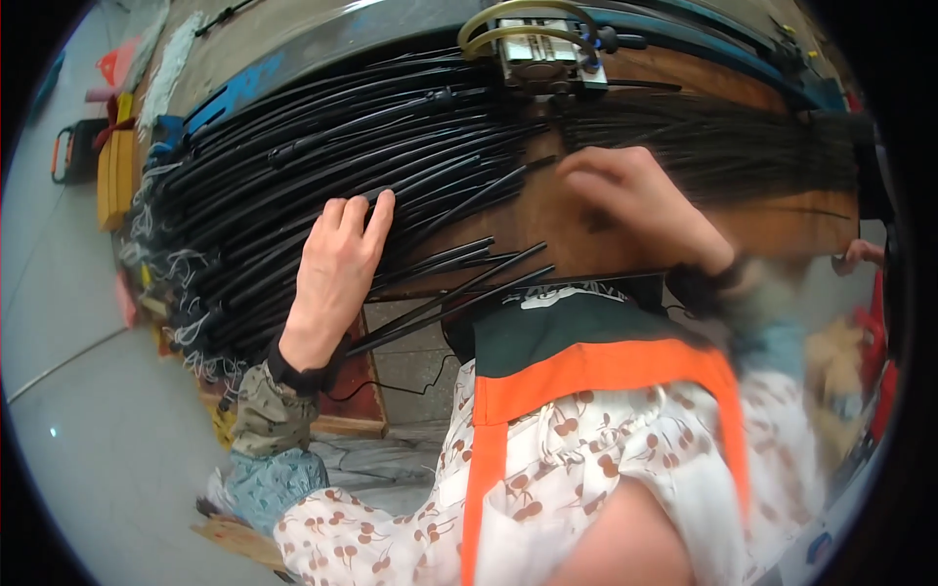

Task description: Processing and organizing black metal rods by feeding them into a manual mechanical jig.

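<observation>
Tubes, black and slender (274, 176), lie in a dense layer across the left half of the wooden tabletop (518, 220), with white cord loops (186, 264) crowded at their left ends. Left hand (344, 259) rests on this layer, fingers extended and slightly spread, with no visible grip on any one tube. Right hand (640, 200) is blurred, fingers curled near the bare wood; whether it holds anything cannot be determined. Hazard, judged from the layout: several loose tubes (508, 261) lie askew across the near edge, close to the dark green apron (586, 361), and could be swept to the floor by a forearm or the apron. Uneven pressure from the left hand could make the round stock roll and cross. Tangled loops could drag neighbouring tubes along if one were pulled. Thin dark rods (723, 146) on the right could mix with the tubes; rapid hand travel near the metal clamp fixture (542, 63) could cause a knock.
</observation>
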Available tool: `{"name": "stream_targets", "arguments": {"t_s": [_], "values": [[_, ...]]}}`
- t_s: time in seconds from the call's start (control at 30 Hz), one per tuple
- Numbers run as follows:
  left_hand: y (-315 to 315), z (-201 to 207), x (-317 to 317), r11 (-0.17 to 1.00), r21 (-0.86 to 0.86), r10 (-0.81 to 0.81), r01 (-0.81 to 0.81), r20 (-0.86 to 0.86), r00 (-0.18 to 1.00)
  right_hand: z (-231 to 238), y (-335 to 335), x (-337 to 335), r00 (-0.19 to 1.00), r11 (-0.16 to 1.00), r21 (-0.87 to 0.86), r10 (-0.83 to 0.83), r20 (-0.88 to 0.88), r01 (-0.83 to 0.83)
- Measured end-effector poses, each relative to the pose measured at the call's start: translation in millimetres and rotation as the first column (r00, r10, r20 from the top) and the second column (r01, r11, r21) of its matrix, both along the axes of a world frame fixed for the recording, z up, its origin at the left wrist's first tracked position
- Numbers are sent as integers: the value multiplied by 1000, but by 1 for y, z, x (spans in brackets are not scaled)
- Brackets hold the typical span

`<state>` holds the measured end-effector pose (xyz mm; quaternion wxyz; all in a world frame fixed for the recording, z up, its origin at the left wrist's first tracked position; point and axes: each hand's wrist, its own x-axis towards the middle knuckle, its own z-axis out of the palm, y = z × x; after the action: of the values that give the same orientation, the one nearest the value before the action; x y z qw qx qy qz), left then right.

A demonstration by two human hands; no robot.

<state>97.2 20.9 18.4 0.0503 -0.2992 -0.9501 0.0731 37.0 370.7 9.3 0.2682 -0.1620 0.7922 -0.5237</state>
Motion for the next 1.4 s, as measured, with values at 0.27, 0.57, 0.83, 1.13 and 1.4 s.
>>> {"name": "stream_targets", "arguments": {"t_s": [0.27,0.57,0.83,1.13,1.4], "values": [[3,-2,-7,996,81,-33,33,-2,999,-25,-4,-7,958,996,52,-54,-283,72],[73,41,-22,970,228,-107,83,97,990,-22,15,2,811,974,-176,-217,-543,143],[96,76,-39,985,119,-137,123,120,983,-28,27,-16,159,958,-250,-271,-949,140],[110,82,-80,937,280,-259,208,162,952,-5,56,-15,665,938,-345,-250,-703,-12],[127,73,-96,907,266,-336,326,-8,942,-8,72,-8,414,947,-247,-313,-855,205]]}}
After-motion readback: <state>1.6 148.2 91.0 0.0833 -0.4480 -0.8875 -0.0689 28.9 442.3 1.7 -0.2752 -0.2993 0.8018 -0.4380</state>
